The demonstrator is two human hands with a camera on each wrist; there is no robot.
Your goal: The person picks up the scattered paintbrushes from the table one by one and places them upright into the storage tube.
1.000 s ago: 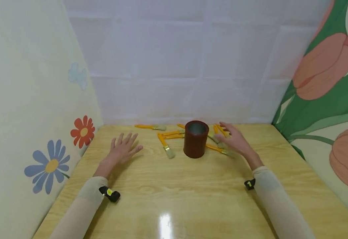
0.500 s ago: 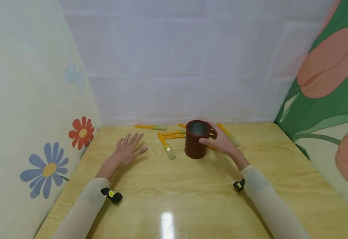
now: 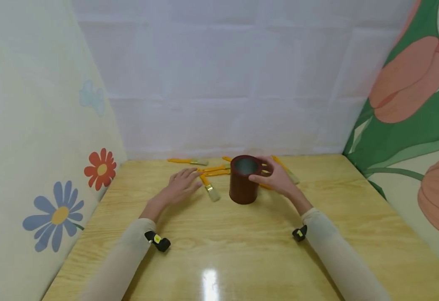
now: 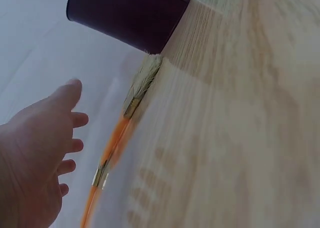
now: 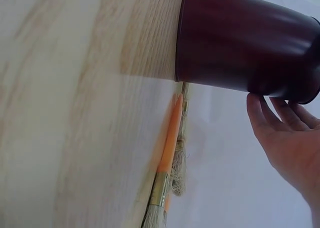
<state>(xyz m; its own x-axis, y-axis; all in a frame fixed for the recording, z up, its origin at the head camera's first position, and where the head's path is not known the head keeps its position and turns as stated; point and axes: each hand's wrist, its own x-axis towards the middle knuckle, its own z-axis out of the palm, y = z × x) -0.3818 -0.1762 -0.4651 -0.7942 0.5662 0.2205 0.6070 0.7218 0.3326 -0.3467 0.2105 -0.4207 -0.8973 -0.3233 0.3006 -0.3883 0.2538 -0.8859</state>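
Plainly, the right grip (image 3: pixel 277 177) clasps the red cup (image 3: pixel 242 190), long axis upright, mouth up; left grip (image 3: pixel 181 186) relaxed.

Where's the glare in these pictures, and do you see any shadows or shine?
Head view: a bright white glare patch on the wooden tabletop, near the bottom edge; left wrist view: blurry finger-shaped dark marks on it, apparently the left hand's shadow or reflection; right wrist view: soft sheen on the dark red cylindrical container.

A pale, glossy wood-grain tabletop (image 3: pixel 227 234) bearing a white light reflection (image 3: pixel 209 285) meets a creased white cloth backdrop (image 3: pixel 204 62). The cream left wall (image 3: pixel 23 104) shows painted blue (image 3: pixel 59 216) and red flowers (image 3: pixel 101 169); the right wall (image 3: pixel 398 190), large pink tulips (image 3: pixel 411 79).
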